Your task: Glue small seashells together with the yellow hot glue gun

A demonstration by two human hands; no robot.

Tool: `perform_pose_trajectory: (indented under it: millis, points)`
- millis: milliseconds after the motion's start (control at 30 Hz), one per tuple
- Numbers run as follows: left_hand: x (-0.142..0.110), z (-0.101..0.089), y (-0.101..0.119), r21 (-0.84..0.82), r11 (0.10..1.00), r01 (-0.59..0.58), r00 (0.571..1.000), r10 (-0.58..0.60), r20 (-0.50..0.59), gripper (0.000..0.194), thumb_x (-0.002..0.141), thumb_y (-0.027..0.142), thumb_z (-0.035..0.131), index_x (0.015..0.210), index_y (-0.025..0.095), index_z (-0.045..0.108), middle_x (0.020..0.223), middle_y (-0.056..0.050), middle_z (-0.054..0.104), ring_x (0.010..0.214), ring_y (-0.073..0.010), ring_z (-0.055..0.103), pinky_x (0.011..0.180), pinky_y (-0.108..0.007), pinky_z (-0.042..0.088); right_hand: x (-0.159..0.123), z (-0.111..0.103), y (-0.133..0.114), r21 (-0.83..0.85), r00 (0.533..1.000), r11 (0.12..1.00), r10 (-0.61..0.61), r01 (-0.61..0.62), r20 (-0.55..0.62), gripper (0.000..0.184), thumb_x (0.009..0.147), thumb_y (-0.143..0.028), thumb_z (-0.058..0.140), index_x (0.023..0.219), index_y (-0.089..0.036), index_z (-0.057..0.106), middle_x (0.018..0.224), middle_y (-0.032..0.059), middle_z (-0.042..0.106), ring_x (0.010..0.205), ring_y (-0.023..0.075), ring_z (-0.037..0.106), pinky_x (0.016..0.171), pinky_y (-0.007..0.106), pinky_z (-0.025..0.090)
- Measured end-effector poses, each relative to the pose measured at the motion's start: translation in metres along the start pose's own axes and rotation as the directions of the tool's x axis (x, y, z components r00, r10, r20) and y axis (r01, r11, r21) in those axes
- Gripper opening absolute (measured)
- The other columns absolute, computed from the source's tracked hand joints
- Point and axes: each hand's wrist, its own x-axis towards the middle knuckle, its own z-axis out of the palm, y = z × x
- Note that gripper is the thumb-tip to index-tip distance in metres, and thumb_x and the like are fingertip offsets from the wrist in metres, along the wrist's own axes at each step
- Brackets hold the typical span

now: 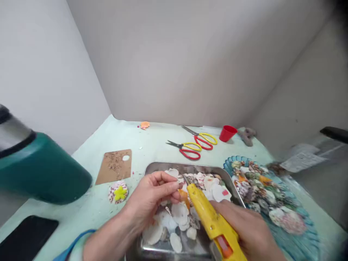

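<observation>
My right hand [246, 226] is wrapped round a yellow glue gun [210, 221], whose metal nozzle points up and left. Just left of the nozzle, my left hand [153, 194] is closed in a pinch; whatever lies between thumb and fingers is too small to make out. Both hands are over a metal tray [190, 167]. In the tray lie white discs [179, 214], small shells [191, 233] and some orange pieces, partly covered by the hands and the gun.
At right stands a blue glass plate [282, 232] heaped with shells [268, 195]. Behind the tray lie two pairs of scissors [190, 150] and a red cup [227, 133]. Leftward are a brown card [115, 165], a decorated disc [118, 192], a green bottle [46, 170] and a phone [28, 237].
</observation>
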Motion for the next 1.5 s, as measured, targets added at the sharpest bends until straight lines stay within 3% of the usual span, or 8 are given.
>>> perform_pose_trajectory:
  millis: [200, 333, 600, 833, 1000, 1500]
  points:
    - [0.0032, 0.0003, -0.0008, -0.020, 1.000, 0.006, 1.000, -0.005, 0.027, 0.015, 0.070, 0.018, 0.074, 0.073, 0.012, 0.061, 0.054, -0.002, 0.065, 0.049, -0.0090, 0.058, 0.054, -0.019, 0.045, 0.0033, 0.0012, -0.0078, 0.046, 1.000, 0.999, 0.002, -0.003, 0.012, 0.029, 0.084, -0.032, 0.056, 0.110, -0.020, 0.053, 0.072, 0.0025, 0.062, 0.059, 0.0168, 0.059, 0.054, 0.025, 0.044]
    - [0.0036, -0.0014, -0.0009, -0.025, 1.000, 0.011, 1.000, -0.011, 0.018, 0.014, 0.070, 0.018, 0.074, 0.074, 0.011, 0.062, 0.055, -0.002, 0.066, 0.048, -0.0085, 0.058, 0.053, -0.018, 0.045, 0.0018, 0.0016, -0.0056, 0.012, 1.000, 1.000, 0.017, -0.016, -0.008, 0.033, 0.083, -0.029, 0.057, 0.114, -0.018, 0.051, 0.077, 0.0042, 0.062, 0.062, 0.0179, 0.060, 0.055, 0.026, 0.044]
    - [0.0063, -0.0037, -0.0016, -0.081, 0.997, 0.015, 1.000, -0.015, 0.003, 0.012, 0.072, 0.017, 0.072, 0.074, 0.010, 0.063, 0.054, -0.003, 0.065, 0.047, -0.0090, 0.057, 0.051, -0.018, 0.046, 0.0063, -0.0010, -0.0118, -0.002, 1.000, 1.000, -0.015, 0.015, -0.010, 0.027, 0.087, -0.036, 0.053, 0.107, -0.019, 0.055, 0.066, 0.0017, 0.058, 0.054, 0.0157, 0.055, 0.048, 0.025, 0.038]
    - [0.0068, -0.0042, -0.0024, -0.082, 0.997, 0.012, 1.000, -0.012, -0.001, 0.011, 0.073, 0.018, 0.071, 0.073, 0.010, 0.064, 0.056, -0.003, 0.065, 0.045, -0.0075, 0.055, 0.049, -0.017, 0.045, 0.0029, 0.0026, -0.0052, 0.003, 1.000, 1.000, -0.019, 0.019, -0.003, 0.029, 0.086, -0.032, 0.054, 0.112, -0.020, 0.051, 0.074, 0.0038, 0.061, 0.061, 0.0185, 0.059, 0.053, 0.027, 0.045]
    - [0.0070, -0.0041, -0.0015, -0.067, 0.997, 0.024, 1.000, -0.024, -0.004, 0.013, 0.075, 0.020, 0.070, 0.071, 0.009, 0.064, 0.054, -0.003, 0.064, 0.044, -0.0072, 0.054, 0.048, -0.017, 0.044, 0.0008, 0.0020, -0.0035, -0.024, 0.998, 1.000, -0.016, 0.014, -0.064, 0.037, 0.082, -0.025, 0.058, 0.117, -0.019, 0.048, 0.077, 0.0051, 0.062, 0.061, 0.0189, 0.060, 0.053, 0.027, 0.046]
    - [0.0037, -0.0008, -0.0005, -0.004, 1.000, 0.018, 1.000, -0.018, -0.009, 0.016, 0.068, 0.020, 0.075, 0.073, 0.012, 0.062, 0.052, -0.001, 0.064, 0.047, -0.0084, 0.056, 0.053, -0.019, 0.043, 0.0031, 0.0013, -0.0049, 0.009, 0.999, 1.000, -0.030, 0.030, -0.020, 0.033, 0.082, -0.030, 0.057, 0.113, -0.019, 0.052, 0.076, 0.0050, 0.065, 0.061, 0.0187, 0.062, 0.055, 0.026, 0.048]
